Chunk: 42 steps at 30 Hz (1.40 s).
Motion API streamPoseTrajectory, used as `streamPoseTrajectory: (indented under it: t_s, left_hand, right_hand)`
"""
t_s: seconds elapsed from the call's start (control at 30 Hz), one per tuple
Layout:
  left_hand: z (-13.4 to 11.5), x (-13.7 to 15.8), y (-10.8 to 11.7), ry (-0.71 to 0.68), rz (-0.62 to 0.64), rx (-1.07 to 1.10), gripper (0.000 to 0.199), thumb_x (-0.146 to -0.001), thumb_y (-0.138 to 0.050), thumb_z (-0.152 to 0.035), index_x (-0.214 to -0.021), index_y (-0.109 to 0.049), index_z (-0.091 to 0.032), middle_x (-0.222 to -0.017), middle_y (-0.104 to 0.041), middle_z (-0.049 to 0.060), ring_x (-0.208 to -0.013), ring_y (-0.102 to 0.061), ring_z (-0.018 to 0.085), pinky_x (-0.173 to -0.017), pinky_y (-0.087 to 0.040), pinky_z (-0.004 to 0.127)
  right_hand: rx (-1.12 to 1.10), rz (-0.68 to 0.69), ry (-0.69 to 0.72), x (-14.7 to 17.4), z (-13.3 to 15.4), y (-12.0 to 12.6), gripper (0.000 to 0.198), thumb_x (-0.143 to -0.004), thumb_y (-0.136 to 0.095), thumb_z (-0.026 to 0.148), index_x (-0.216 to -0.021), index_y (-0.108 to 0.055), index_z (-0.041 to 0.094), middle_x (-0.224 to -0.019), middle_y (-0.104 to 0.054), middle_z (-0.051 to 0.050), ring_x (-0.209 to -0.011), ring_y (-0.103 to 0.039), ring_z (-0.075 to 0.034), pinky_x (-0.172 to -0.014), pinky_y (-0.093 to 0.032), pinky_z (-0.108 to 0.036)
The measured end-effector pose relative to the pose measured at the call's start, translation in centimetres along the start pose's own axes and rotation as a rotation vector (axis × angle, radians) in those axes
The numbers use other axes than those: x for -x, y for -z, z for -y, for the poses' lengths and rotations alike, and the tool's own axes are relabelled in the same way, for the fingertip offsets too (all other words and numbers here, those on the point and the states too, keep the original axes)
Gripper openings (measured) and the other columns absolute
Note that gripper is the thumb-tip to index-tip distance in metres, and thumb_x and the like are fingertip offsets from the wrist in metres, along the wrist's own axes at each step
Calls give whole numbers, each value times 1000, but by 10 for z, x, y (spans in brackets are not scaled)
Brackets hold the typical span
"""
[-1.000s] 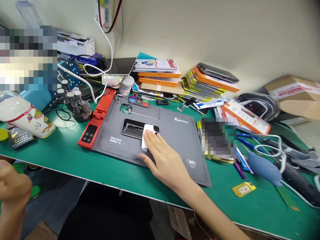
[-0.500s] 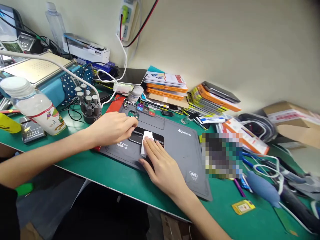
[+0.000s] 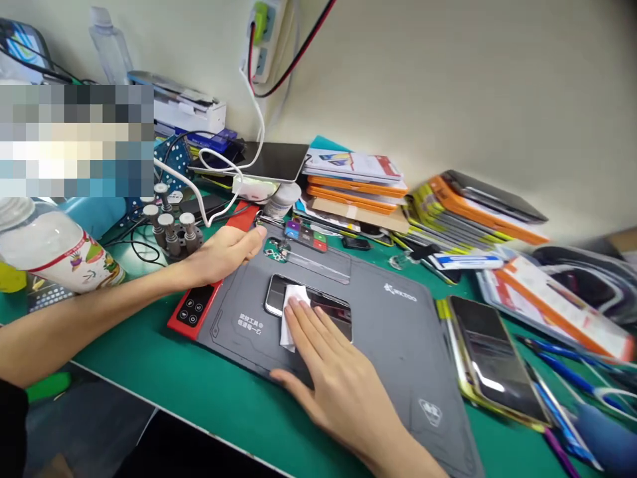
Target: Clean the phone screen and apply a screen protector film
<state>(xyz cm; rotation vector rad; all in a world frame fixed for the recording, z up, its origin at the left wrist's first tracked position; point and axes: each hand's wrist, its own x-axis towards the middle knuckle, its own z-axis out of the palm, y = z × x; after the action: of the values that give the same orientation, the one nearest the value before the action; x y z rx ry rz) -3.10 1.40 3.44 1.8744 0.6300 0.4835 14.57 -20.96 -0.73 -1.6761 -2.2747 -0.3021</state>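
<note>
A phone [image 3: 275, 294] with a dark, glossy face lies on a grey work mat [image 3: 388, 358]. My right hand [image 3: 338, 358] rests over it, fingers stretched flat and thumb spread, pressing a folded white wipe [image 3: 297, 292] against its surface. My left hand [image 3: 223, 255] is closed, beside the red strip [image 3: 192, 313] with buttons at the mat's left side. Its inner fingers are hidden, so whether it holds anything cannot be seen. Close to its fingertips lies a small green circuit-like piece [image 3: 277, 250] on the mat.
A bottle [image 3: 64, 249] and a screwdriver stand [image 3: 172, 232] are left of my left arm. Stacked boxes [image 3: 353, 186] line the wall. Another phone [image 3: 497, 352] lies right of the mat, near blue-handled pliers [image 3: 562, 365]. A white cable [image 3: 199, 192] loops behind my left hand.
My left hand has drawn away from the phone's left end toward the red strip. My right hand stays on the wipe over the phone. The camera view has shifted, showing more of the right.
</note>
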Motion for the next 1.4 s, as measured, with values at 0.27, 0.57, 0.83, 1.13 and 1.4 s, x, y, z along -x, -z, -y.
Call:
streamPoseTrajectory:
  t_s: [0.27,0.57,0.83,1.13,1.4]
  left_hand:
    - [-6,-1,-3,-24,-25,-75,60,-106,-42,-51,-56,-28,-22,-55,-25,-4,-52,-21,8,-49,-18,29]
    - [-2,-1,-2,-80,-63,-76,57,-107,-40,-45,-57,-28,-21,-54,-28,-3,-52,-24,9,-50,-21,29]
    - [-3,-2,-2,-130,-70,-101,56,-107,-40,-44,-57,-29,-22,-54,-29,-4,-51,-25,8,-50,-22,29]
    - [0,0,2,-133,-94,-169,56,-106,-39,-46,-56,-32,-21,-54,-32,-3,-51,-28,9,-49,-25,27]
    - [-2,1,1,-130,-96,-200,57,-107,-38,-46,-56,-31,-21,-54,-31,-3,-51,-27,9,-50,-25,26]
  right_hand:
    - [-22,39,-11,-29,-23,-2,76,-110,-43,60,-154,-53,0,-158,-54,-24,-148,-54,-34,-123,-49,-52]
    - [-87,51,-35,-50,-8,-9,77,-111,-40,59,-150,-55,-6,-158,-53,-26,-149,-54,-34,-129,-41,-52]
    - [-111,36,-40,-45,27,-7,74,-110,-44,59,-146,-61,-3,-157,-54,-22,-149,-54,-32,-129,-41,-47]
    - [-85,89,-159,-44,22,-6,72,-111,-42,55,-153,-53,-3,-164,-45,-22,-155,-45,-33,-132,-34,-48]
    - [-96,80,-234,-23,-5,-4,62,-113,-42,45,-164,-43,10,-164,-47,-17,-155,-45,-30,-130,-39,-56]
